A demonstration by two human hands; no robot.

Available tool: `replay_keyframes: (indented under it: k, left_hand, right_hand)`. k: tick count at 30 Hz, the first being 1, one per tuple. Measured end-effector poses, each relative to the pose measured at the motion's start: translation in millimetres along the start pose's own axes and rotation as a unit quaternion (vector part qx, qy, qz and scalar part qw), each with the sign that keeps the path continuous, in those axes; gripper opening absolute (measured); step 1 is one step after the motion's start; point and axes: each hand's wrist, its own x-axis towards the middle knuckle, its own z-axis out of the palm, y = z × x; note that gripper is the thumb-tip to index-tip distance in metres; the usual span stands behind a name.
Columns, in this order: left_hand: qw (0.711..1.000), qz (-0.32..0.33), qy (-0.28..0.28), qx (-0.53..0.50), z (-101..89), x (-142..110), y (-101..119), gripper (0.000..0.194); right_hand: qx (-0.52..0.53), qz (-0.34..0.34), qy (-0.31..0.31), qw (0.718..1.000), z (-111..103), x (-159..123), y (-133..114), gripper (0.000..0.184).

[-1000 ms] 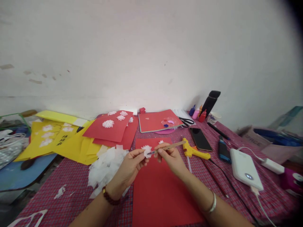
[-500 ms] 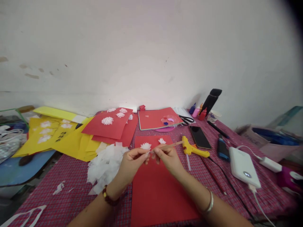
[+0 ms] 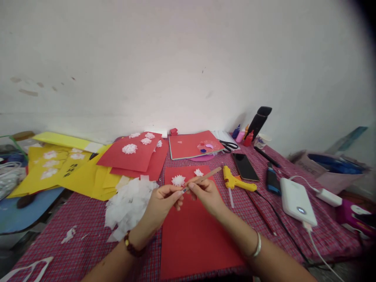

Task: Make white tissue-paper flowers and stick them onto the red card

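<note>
My right hand [image 3: 205, 194] pinches a thin wooden paintbrush [image 3: 209, 175] whose handle points up to the right. Its tip meets the closed fingertips of my left hand [image 3: 164, 201]; whether they hold anything I cannot make out. Both hands hover over a red paper sheet [image 3: 194, 239] lying on the chequered tablecloth. Two white paper flowers [image 3: 178, 180] sit on the far end of that sheet, just beyond my fingers.
A pile of white tissue pieces [image 3: 129, 203] lies left of the sheet. More red sheets with flowers [image 3: 132, 154], yellow sheets [image 3: 58, 168], a paint palette [image 3: 208, 147], scissors [image 3: 229, 145], a yellow glue gun [image 3: 235, 182], a phone [image 3: 245, 166], paint bottles [image 3: 243, 136] and a white power bank [image 3: 296, 201] surround it.
The white flower that my left hand held a second ago now lies on the red sheet. The brush tip has stayed at my left fingertips. The view has tilted slightly.
</note>
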Motion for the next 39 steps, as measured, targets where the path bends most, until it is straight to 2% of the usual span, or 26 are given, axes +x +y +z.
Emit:
replay_keyframes:
  k: [2,4,7,9,11,14,17,21,23,25,27,29,31,34,39]
  left_hand:
    - [0.999,0.026,-0.016,0.043,1.5,-2,-3,0.015]
    - [0.998,0.026,-0.032,0.041,2.2,-3,-4,0.018]
    - [0.997,-0.035,-0.059,-0.045,-0.4,-4,-2,0.027]
    - [0.989,-0.081,-0.078,-0.100,-3.6,-3,0,0.030]
    - [0.985,-0.096,-0.088,-0.117,-6.0,-2,1,0.031]
    - [0.993,-0.051,-0.080,-0.064,-5.6,-3,0,0.031]
    - [0.997,-0.009,-0.079,-0.003,-1.9,-6,-1,0.037]
    - [0.995,-0.037,-0.088,-0.014,1.2,-6,-2,0.048]
    - [0.996,-0.033,-0.086,-0.012,0.8,-5,-4,0.052]
    - [0.997,-0.003,-0.074,0.027,-0.7,-3,-6,0.051]
    - [0.991,0.051,-0.056,0.112,-2.6,-2,-9,0.041]
    - [0.965,0.112,-0.064,0.230,-3.8,-2,-12,0.025]
    - [0.921,0.161,-0.104,0.339,-3.8,-4,-13,0.019]
    - [0.861,0.181,-0.179,0.440,-2.0,-7,-15,0.022]
    - [0.791,0.160,-0.249,0.535,0.8,-9,-22,0.023]
  right_hand:
    - [0.022,0.023,0.005,0.999,2,-1,3,0.018]
    - [0.061,0.056,-0.009,0.997,3,-2,4,0.017]
    - [0.115,0.079,-0.033,0.990,-2,-1,2,0.016]
    - [0.127,0.064,-0.036,0.989,-6,1,-1,0.018]
    - [0.107,0.041,-0.029,0.993,-9,3,-2,0.020]
    - [0.064,0.026,-0.002,0.998,-10,5,1,0.025]
    - [0.061,0.040,0.010,0.997,-5,3,6,0.027]
    - [0.069,0.066,-0.064,0.993,2,-1,4,0.024]
    - [0.057,0.066,-0.086,0.992,-2,2,-1,0.023]
    - [0.041,0.045,-0.043,0.997,-15,9,-4,0.022]
    - [0.042,0.010,0.042,0.998,-35,19,-5,0.023]
    - [0.017,-0.008,0.109,0.994,-57,29,-4,0.024]
    - [-0.037,-0.009,0.138,0.990,-75,35,-1,0.023]
    - [-0.141,0.001,0.122,0.983,-87,38,5,0.024]
    - [-0.278,-0.030,0.051,0.959,-77,38,21,0.019]
